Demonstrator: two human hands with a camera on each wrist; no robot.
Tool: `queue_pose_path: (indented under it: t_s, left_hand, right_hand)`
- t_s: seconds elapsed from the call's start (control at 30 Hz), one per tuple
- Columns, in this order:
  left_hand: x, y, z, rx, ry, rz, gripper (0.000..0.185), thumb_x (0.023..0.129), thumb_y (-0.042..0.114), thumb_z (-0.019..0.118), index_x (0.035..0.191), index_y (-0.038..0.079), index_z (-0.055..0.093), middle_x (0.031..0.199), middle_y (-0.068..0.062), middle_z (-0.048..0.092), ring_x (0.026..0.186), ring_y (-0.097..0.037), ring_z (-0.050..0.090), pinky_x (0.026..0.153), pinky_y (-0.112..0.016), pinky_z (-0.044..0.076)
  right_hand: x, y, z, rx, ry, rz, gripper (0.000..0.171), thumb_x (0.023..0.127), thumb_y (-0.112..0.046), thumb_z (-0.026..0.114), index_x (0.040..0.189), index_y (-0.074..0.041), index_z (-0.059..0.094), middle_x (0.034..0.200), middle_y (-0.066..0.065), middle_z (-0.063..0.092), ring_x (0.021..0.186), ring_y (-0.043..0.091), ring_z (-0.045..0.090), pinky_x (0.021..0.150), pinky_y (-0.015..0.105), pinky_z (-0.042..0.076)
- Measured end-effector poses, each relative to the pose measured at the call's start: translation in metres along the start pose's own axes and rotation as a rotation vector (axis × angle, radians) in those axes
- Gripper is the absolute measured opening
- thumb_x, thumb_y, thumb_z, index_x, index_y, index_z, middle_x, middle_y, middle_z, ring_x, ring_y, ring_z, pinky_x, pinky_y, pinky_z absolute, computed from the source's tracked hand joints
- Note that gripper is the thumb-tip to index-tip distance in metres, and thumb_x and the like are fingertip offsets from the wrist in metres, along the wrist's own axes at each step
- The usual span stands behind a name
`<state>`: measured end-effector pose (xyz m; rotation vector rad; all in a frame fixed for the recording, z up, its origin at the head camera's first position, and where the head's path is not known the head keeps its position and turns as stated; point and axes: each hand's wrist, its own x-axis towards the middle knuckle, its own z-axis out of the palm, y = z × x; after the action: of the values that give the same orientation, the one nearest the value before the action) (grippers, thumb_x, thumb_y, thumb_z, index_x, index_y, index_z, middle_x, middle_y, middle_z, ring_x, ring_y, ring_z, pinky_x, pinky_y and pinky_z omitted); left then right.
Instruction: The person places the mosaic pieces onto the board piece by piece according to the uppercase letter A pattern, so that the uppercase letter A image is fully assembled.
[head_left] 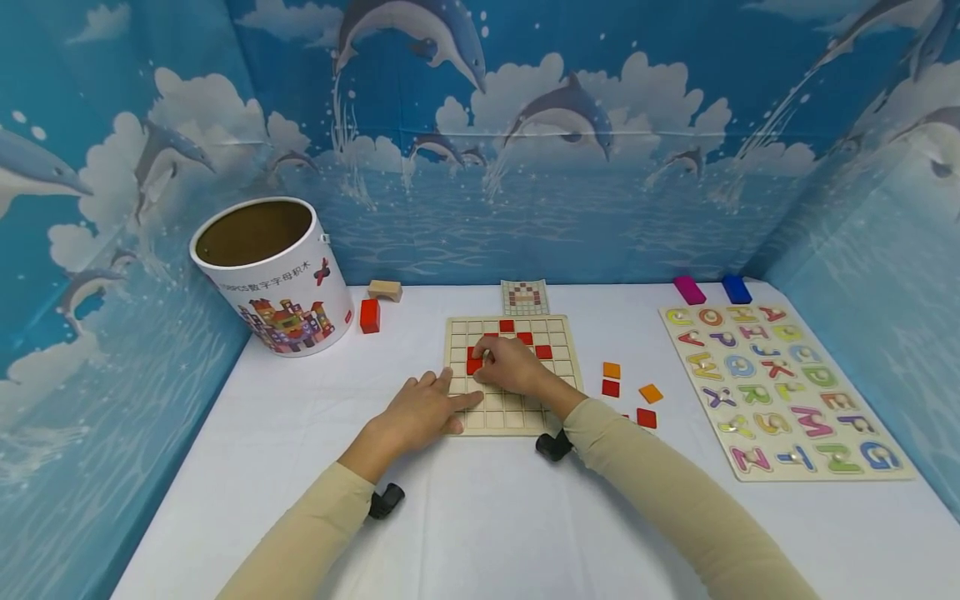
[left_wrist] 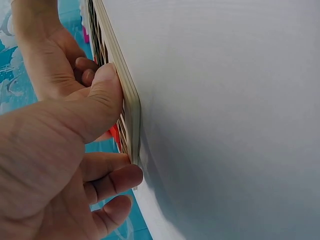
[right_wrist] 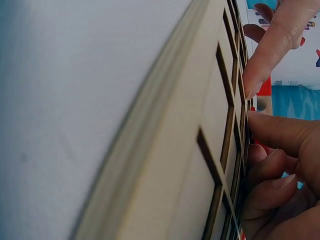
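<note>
A pale wooden grid board (head_left: 510,421) lies flat before me with several red square tiles (head_left: 543,352) in its cells. My left hand (head_left: 420,412) rests at the board's left edge; in the left wrist view the thumb (left_wrist: 106,92) presses on its face and fingers touch its side near a corner. Over the left columns, my right hand (head_left: 517,367) has thumb and forefinger down on a red square tile (head_left: 474,367). Its remaining fingers (right_wrist: 272,195) curl under in the right wrist view. Just behind the board is a small pattern card (head_left: 524,297).
Loose orange tiles (head_left: 611,370) and red tiles (head_left: 647,418) lie right of the board. Further right is an alphabet puzzle board (head_left: 738,471), with magenta (head_left: 689,290) and blue (head_left: 737,289) blocks behind. A white bucket (head_left: 285,292), a red block (head_left: 370,317) and a wooden block (head_left: 385,290) stand back left.
</note>
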<state>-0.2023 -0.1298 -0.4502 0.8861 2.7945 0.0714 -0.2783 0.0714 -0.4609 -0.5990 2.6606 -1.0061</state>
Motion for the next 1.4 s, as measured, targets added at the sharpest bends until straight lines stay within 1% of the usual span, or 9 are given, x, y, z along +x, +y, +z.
queue_pose_path:
  t_s: [0.2, 0.37, 0.5, 0.63, 0.73, 0.8, 0.93, 1.17, 1.4]
  left_hand:
    - [0.000, 0.000, 0.000, 0.005, -0.006, -0.001, 0.061, 0.095, 0.039, 0.069, 0.152, 0.039, 0.047, 0.159, -0.024, 0.038, 0.131, -0.037, 0.047, 0.101, -0.052, 0.043]
    - [-0.001, 0.001, 0.000, -0.008, -0.005, -0.007, 0.063, 0.094, 0.039, 0.071, 0.152, 0.040, 0.047, 0.159, -0.024, 0.038, 0.132, -0.037, 0.047, 0.101, -0.052, 0.043]
    - [0.000, 0.003, 0.001, -0.036, 0.008, 0.001, 0.063, 0.095, 0.039, 0.070, 0.153, 0.038, 0.047, 0.160, -0.025, 0.036, 0.131, -0.037, 0.046, 0.101, -0.052, 0.042]
    - [-0.001, 0.003, 0.003, -0.063, 0.014, -0.007, 0.062, 0.096, 0.038, 0.069, 0.153, 0.038, 0.046, 0.162, -0.023, 0.033, 0.129, -0.035, 0.045, 0.101, -0.050, 0.042]
    - [-0.002, 0.002, 0.006, -0.072, 0.020, -0.024, 0.062, 0.096, 0.039, 0.068, 0.153, 0.038, 0.046, 0.163, -0.022, 0.031, 0.126, -0.034, 0.044, 0.099, -0.048, 0.042]
    - [-0.003, 0.001, 0.007, -0.075, 0.032, -0.022, 0.061, 0.095, 0.039, 0.068, 0.153, 0.037, 0.048, 0.163, -0.022, 0.032, 0.125, -0.034, 0.044, 0.097, -0.047, 0.042]
    - [-0.006, -0.001, 0.008, -0.076, 0.050, -0.015, 0.062, 0.094, 0.040, 0.067, 0.153, 0.036, 0.048, 0.162, -0.022, 0.033, 0.124, -0.034, 0.045, 0.095, -0.045, 0.043]
    - [-0.005, 0.005, 0.005, -0.074, 0.049, -0.018, 0.060, 0.095, 0.040, 0.067, 0.152, 0.035, 0.049, 0.161, -0.024, 0.035, 0.124, -0.035, 0.043, 0.094, -0.046, 0.042]
    - [-0.005, 0.005, 0.005, -0.056, 0.038, -0.042, 0.061, 0.094, 0.040, 0.068, 0.152, 0.036, 0.050, 0.160, -0.023, 0.036, 0.115, -0.031, 0.044, 0.089, -0.040, 0.040]
  right_hand:
    - [-0.003, 0.003, -0.002, 0.013, 0.005, -0.006, 0.025, 0.091, -0.015, 0.075, 0.115, -0.009, 0.069, 0.076, 0.001, 0.063, 0.063, 0.014, 0.053, 0.060, 0.029, 0.043]
    - [-0.023, 0.013, -0.022, 0.120, 0.036, -0.019, 0.030, 0.094, -0.020, 0.073, 0.122, -0.009, 0.068, 0.085, 0.004, 0.063, 0.066, 0.017, 0.054, 0.062, 0.032, 0.045]
    - [-0.064, 0.027, -0.056, 0.144, 0.098, 0.021, 0.033, 0.096, -0.023, 0.071, 0.125, -0.008, 0.067, 0.093, 0.005, 0.062, 0.076, 0.021, 0.055, 0.068, 0.035, 0.047]
    - [-0.112, 0.048, -0.093, 0.111, 0.156, 0.104, 0.035, 0.097, -0.025, 0.071, 0.127, -0.009, 0.066, 0.097, 0.007, 0.061, 0.079, 0.025, 0.056, 0.065, 0.034, 0.048]
    - [-0.141, 0.066, -0.112, 0.117, 0.177, 0.180, 0.039, 0.097, -0.026, 0.070, 0.130, -0.007, 0.062, 0.102, 0.009, 0.060, 0.078, 0.028, 0.059, 0.064, 0.034, 0.050]
    - [-0.156, 0.078, -0.119, 0.134, 0.181, 0.230, 0.042, 0.098, -0.027, 0.070, 0.133, -0.006, 0.059, 0.106, 0.011, 0.059, 0.081, 0.029, 0.062, 0.069, 0.034, 0.053]
    - [-0.172, 0.096, -0.121, 0.178, 0.165, 0.276, 0.046, 0.099, -0.025, 0.069, 0.139, -0.006, 0.056, 0.117, 0.015, 0.060, 0.095, 0.031, 0.063, 0.080, 0.037, 0.055]
    - [-0.181, 0.113, -0.111, 0.161, 0.101, 0.343, 0.051, 0.095, -0.030, 0.073, 0.140, -0.013, 0.058, 0.125, 0.012, 0.061, 0.111, 0.029, 0.051, 0.082, 0.035, 0.050]
    - [-0.166, 0.112, -0.100, 0.081, 0.095, 0.288, 0.047, 0.095, -0.026, 0.073, 0.138, -0.011, 0.061, 0.122, 0.012, 0.064, 0.107, 0.028, 0.054, 0.080, 0.034, 0.051]
